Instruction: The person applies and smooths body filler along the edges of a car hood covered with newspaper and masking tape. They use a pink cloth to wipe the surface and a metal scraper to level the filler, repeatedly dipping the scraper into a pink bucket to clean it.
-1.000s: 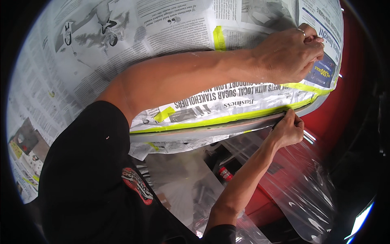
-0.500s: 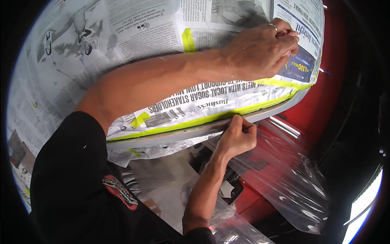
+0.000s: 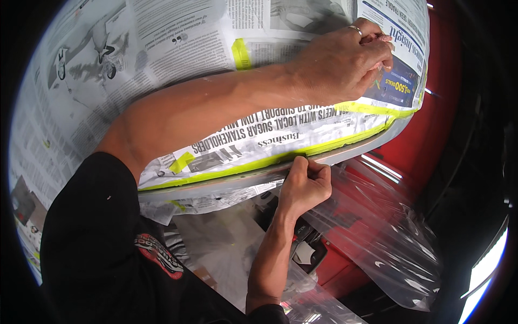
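Observation:
My left hand [image 3: 342,65], with a ring on one finger, rests closed on the newspaper [image 3: 210,81] that covers a curved panel. A bit of something pinkish shows at its fingertips, too small to name. Below it, my right hand [image 3: 305,183] is pinched against a bare grey strip [image 3: 216,186] along the panel's edge. Something dark and thin shows at those fingertips, mostly hidden by them. Bright yellow masking tape [image 3: 253,164] borders the newspaper just above the strip.
Short yellow tape pieces [image 3: 241,54] hold the newspaper sheets together. Clear plastic film [image 3: 372,232] hangs below the edge at the right. Behind it are a red surface [image 3: 442,81] and a dark object with a white patch [image 3: 305,252]. More newspaper [image 3: 216,204] hangs beneath the strip.
My right hand has slid a little to the left along the grey strip, still pinched. The left hand stays closed in its place, while the whole view has shifted slightly.

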### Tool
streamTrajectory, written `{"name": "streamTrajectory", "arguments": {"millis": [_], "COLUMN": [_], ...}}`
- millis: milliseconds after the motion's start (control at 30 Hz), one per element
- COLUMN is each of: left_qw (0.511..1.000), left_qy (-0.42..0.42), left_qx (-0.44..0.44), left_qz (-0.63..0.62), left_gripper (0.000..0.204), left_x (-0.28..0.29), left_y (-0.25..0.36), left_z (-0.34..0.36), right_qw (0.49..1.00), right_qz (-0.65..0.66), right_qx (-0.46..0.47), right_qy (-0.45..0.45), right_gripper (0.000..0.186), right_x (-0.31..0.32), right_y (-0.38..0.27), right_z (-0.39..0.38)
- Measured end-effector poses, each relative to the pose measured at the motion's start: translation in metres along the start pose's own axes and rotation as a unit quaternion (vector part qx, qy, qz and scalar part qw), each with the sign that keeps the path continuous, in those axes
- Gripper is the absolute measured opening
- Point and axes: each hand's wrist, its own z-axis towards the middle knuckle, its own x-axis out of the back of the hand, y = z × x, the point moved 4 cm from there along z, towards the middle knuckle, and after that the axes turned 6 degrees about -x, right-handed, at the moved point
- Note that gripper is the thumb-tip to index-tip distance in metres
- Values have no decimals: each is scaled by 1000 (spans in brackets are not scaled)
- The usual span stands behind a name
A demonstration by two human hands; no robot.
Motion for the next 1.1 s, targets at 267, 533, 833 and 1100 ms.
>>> {"name": "streamTrajectory", "arguments": {"millis": [267, 533, 833, 1100], "left_qw": [999, 998, 998, 999], "left_qy": [-37, -53, -48, -45], "left_qx": [1, 29, 42, 24], "left_qz": [-7, -17, -24, -17], "left_gripper": [14, 20, 21, 23], "left_x": [-4, 2, 0, 0], "left_y": [-4, 1, -2, 1], "left_z": [2, 1, 0, 4], "right_qw": [1000, 994, 991, 993], "right_qz": [-4, -49, -96, -74], "right_qx": [-19, 26, 67, 42], "right_qy": [-10, 91, 66, 86], "right_gripper": [15, 17, 19, 14], "right_x": [5, 30, 24, 18], "right_y": [-1, -1, -6, -16], "right_z": [2, 135, 112, 86]}}
